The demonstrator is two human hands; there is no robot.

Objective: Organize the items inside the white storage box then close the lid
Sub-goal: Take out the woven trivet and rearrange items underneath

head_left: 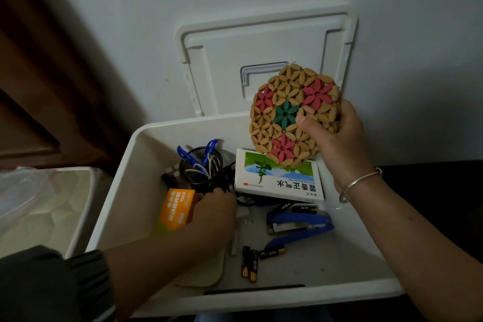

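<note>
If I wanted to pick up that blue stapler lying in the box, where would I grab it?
Probably from straight above, pinching the blue stapler across its narrow width near the hinged right end. It lies on the white storage box floor with its arms splayed open, so gripping by the hinge catches both. A battery lies by the open tip.
</note>
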